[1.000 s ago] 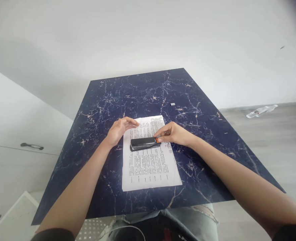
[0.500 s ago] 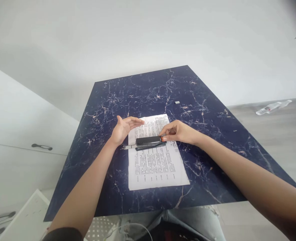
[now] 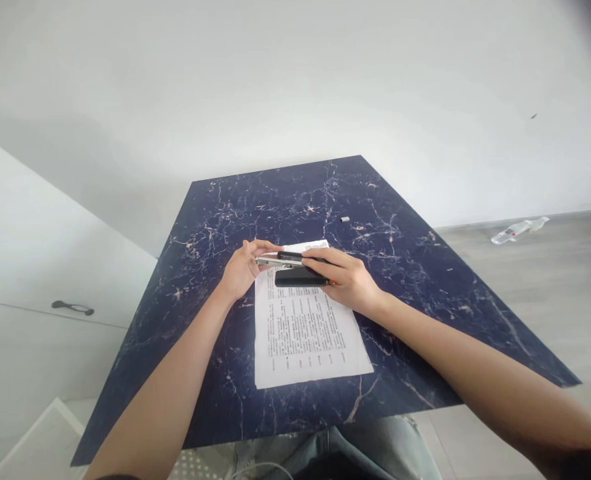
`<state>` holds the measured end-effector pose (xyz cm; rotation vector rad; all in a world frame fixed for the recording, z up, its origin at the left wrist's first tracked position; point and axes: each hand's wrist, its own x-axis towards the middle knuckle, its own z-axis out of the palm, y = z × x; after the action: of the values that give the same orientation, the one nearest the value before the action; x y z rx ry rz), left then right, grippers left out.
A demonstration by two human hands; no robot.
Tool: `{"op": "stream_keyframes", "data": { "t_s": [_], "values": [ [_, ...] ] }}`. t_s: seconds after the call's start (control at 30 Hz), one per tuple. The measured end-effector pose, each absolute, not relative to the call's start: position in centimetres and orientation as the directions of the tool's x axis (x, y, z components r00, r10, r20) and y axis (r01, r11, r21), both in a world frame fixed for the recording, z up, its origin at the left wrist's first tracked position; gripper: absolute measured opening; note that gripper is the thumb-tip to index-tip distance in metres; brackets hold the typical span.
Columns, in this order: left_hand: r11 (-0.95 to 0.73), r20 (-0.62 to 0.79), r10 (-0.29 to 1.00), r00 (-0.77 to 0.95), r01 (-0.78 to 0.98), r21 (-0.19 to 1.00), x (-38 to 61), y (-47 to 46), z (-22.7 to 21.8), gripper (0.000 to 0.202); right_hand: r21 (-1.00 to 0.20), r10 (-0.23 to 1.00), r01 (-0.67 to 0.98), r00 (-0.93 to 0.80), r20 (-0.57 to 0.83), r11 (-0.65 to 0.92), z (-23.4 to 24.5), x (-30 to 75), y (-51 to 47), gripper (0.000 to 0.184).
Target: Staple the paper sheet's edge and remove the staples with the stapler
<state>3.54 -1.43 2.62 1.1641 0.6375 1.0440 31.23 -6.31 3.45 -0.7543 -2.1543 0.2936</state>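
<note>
A black stapler (image 3: 295, 276) with an orange rear end is lifted just above a printed sheet of paper (image 3: 305, 330) on the dark blue marbled table (image 3: 215, 220). My right hand (image 3: 343, 277) is wrapped round the stapler's body. A silver metal staple tray (image 3: 270, 261) sticks out of the stapler to the left. My left hand (image 3: 243, 268) pinches the end of that tray with its fingertips.
A small grey staple strip (image 3: 345, 219) lies on the table behind the paper. A white cabinet with a dark handle (image 3: 73, 307) stands to the left. A plastic bottle (image 3: 518, 230) lies on the grey floor at the right. My knees show below the table's front edge.
The stapler lay on the paper with only my right fingertips at its orange end; the tray slid out, my right hand picked the stapler up and my open left hand closed on the tray.
</note>
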Motion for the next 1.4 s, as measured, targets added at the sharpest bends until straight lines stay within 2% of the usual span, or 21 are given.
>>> {"op": "stream_keyframes", "data": {
  "t_s": [0.07, 0.13, 0.23, 0.33, 0.4, 0.47, 0.5, 0.53, 0.6, 0.7, 0.77, 0.87, 1.07, 1.4],
  "values": [
    [0.136, 0.024, 0.872, 0.488, -0.289, 0.947, 3.5, -1.3, 2.5, 0.059, -0.283, 0.580, 0.538, -0.531, 0.618, 0.794, 4.1, 31.9, -6.3, 0.041],
    [0.176, -0.033, 0.861, 0.507, -0.238, 0.955, 3.4, -1.2, 2.2, 0.049, -0.174, 0.562, 0.579, -0.602, 0.568, 0.796, 4.6, 32.1, -6.3, 0.040],
    [0.177, -0.067, 0.892, 0.447, -0.209, 0.962, 3.5, -1.0, 1.5, 0.040, -0.092, 0.525, 0.562, -0.686, 0.504, 0.822, 5.0, 31.8, -6.5, 0.036],
    [0.166, -0.069, 0.912, 0.404, -0.210, 0.964, 3.5, -0.9, 1.3, 0.041, -0.064, 0.496, 0.553, -0.683, 0.536, 0.831, 4.9, 31.4, -6.6, 0.037],
    [0.141, -0.063, 0.931, 0.360, -0.195, 0.971, 3.4, -0.8, 1.5, 0.041, -0.127, 0.526, 0.594, -0.569, 0.632, 0.795, 4.8, 31.4, -6.6, 0.038],
    [0.088, -0.033, 0.965, 0.260, -0.203, 0.975, 3.1, -0.6, 1.8, 0.041, -0.320, 0.619, 0.622, -0.348, 0.704, 0.715, 4.8, 31.8, -6.4, 0.033],
    [0.045, -0.001, 0.982, 0.190, -0.230, 0.972, 2.9, -0.5, 1.9, 0.040, -0.453, 0.689, 0.602, -0.235, 0.686, 0.657, 4.8, 32.0, -6.2, 0.027],
    [-0.007, 0.041, 0.992, 0.117, -0.272, 0.962, 2.7, -0.4, 2.0, 0.040, -0.583, 0.764, 0.557, -0.156, 0.626, 0.591, 4.8, 32.2, -6.1, 0.020],
    [-0.116, 0.126, 0.992, 0.003, -0.377, 0.919, 2.4, -0.3, 2.2, 0.039, -0.768, 0.887, 0.455, -0.135, 0.441, 0.451, 4.7, 32.4, -5.8, 0.015],
    [-0.193, 0.211, 0.977, -0.018, -0.484, 0.853, 2.2, -0.6, 2.5, 0.038, -0.878, 0.934, 0.372, -0.302, 0.193, 0.301, 4.2, 31.9, -5.9, 0.023],
    [-0.196, 0.246, 0.968, 0.045, -0.475, 0.858, 2.3, -1.0, 2.6, 0.042, -0.905, 0.900, 0.325, -0.418, 0.124, 0.276, 3.7, 31.1, -6.2, 0.023],
    [-0.203, 0.283, 0.948, 0.147, -0.410, 0.889, 2.6, -1.5, 2.7, 0.050, -0.909, 0.844, 0.275, -0.520, 0.134, 0.314, 3.0, 29.9, -6.8, 0.019],
    [-0.207, 0.306, 0.914, 0.266, -0.342, 0.917, 2.9, -2.0, 2.1, 0.043, -0.865, 0.813, 0.325, -0.564, 0.147, 0.382, 2.8, 29.4, -7.1, 0.020],
    [-0.205, 0.293, 0.903, 0.313, -0.284, 0.936, 3.0, -2.1, 2.4, 0.044, -0.776, 0.767, 0.364, -0.600, 0.228, 0.516, 2.7, 29.6, -7.0, 0.018]
  ]
}}
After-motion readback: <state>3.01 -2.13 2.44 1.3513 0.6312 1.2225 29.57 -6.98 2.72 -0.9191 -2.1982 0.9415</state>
